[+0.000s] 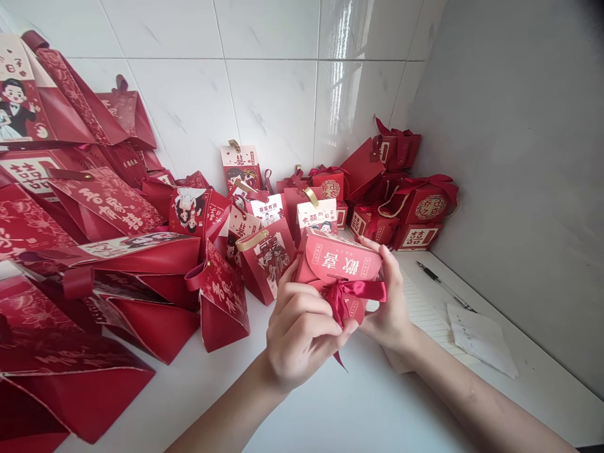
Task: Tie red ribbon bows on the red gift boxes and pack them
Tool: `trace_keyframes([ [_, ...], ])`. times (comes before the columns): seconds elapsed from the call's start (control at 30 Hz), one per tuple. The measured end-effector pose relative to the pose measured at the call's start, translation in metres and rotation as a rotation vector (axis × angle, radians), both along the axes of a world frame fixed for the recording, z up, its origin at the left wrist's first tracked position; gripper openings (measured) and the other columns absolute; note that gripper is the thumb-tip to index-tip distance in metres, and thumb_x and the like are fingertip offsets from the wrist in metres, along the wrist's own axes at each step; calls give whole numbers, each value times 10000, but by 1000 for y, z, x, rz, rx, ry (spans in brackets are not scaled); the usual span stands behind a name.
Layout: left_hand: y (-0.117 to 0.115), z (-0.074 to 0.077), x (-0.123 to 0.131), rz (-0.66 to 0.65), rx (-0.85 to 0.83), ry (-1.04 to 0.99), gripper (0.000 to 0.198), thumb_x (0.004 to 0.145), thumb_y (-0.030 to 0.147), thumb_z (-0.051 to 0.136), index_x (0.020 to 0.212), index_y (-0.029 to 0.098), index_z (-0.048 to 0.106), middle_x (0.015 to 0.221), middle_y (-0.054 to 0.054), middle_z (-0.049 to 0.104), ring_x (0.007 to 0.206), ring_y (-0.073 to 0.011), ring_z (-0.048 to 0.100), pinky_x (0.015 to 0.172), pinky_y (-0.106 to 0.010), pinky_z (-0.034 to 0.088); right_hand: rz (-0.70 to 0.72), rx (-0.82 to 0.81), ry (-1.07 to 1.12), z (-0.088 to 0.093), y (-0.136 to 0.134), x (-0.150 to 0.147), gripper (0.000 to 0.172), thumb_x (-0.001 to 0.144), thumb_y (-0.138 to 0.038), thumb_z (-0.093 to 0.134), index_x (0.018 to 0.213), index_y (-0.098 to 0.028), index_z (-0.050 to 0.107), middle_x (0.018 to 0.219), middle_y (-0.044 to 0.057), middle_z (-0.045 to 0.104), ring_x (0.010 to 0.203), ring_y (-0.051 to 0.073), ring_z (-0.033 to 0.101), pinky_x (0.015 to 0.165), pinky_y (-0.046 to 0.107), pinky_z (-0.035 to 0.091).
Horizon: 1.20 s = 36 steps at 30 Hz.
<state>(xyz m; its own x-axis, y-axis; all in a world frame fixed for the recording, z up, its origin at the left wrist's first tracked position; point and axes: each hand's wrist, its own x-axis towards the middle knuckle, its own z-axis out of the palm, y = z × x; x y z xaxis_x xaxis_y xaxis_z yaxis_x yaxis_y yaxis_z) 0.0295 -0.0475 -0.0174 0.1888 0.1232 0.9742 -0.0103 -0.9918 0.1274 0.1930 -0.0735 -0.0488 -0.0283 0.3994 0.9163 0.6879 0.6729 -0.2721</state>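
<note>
A red gift box (317, 257) with white Chinese characters and a dark red ribbon bow (346, 292) is held up above the white table (325, 415). Around its left side and front wraps my left hand (304, 330), its fingertips at the ribbon. My right hand (389, 299) grips the box from the right, with fingers along its far edge and the thumb low at the front. One ribbon tail hangs below the box. Behind it stand small red boxes with cream tops (317, 217).
Many red gift boxes (155, 308) are piled on the left, some close to my left forearm. More ribboned boxes (427, 204) are stacked at the back right corner. A lined notebook (425, 314), a pen (446, 286) and a paper slip (481, 340) lie right. Tiled wall (268, 94) behind.
</note>
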Motion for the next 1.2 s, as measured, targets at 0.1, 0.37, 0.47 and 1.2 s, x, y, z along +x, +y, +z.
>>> trace_keyframes([
  [0.1, 0, -1, 0, 31, 6, -1, 179, 770, 104, 653, 716, 172, 496, 687, 11, 545, 789, -155, 548, 683, -339, 528, 15, -5, 2, 0, 0, 0, 1024, 673, -309, 775, 1453, -248, 114, 1405, 164, 302, 1279, 382, 344, 1002, 612, 368],
  [0.37, 0, -3, 0, 94, -38, -14, 169, 783, 117, 636, 726, 182, 491, 745, 10, 469, 762, -136, 492, 735, -360, 517, 12, -29, 3, -1, -1, -1, 1022, 683, -297, 769, 1454, -270, 99, 1412, 161, 287, 1287, 374, 337, 986, 606, 394],
  [0.47, -1, -4, 0, 142, -30, -30, 164, 789, 143, 635, 711, 193, 500, 794, 1, 435, 753, -132, 454, 773, -375, 512, 14, -29, 10, 0, -1, -2, 1026, 680, -305, 771, 1453, -273, 96, 1407, 162, 297, 1284, 375, 341, 980, 607, 398],
  [1.2, 0, -4, 1, 116, -4, -5, 181, 787, 138, 634, 677, 190, 500, 870, -23, 464, 876, -161, 450, 816, -363, 483, -14, -31, -15, 0, -1, 0, 998, 699, -365, 749, 1450, -271, 98, 1418, 155, 289, 1289, 362, 343, 990, 588, 400],
])
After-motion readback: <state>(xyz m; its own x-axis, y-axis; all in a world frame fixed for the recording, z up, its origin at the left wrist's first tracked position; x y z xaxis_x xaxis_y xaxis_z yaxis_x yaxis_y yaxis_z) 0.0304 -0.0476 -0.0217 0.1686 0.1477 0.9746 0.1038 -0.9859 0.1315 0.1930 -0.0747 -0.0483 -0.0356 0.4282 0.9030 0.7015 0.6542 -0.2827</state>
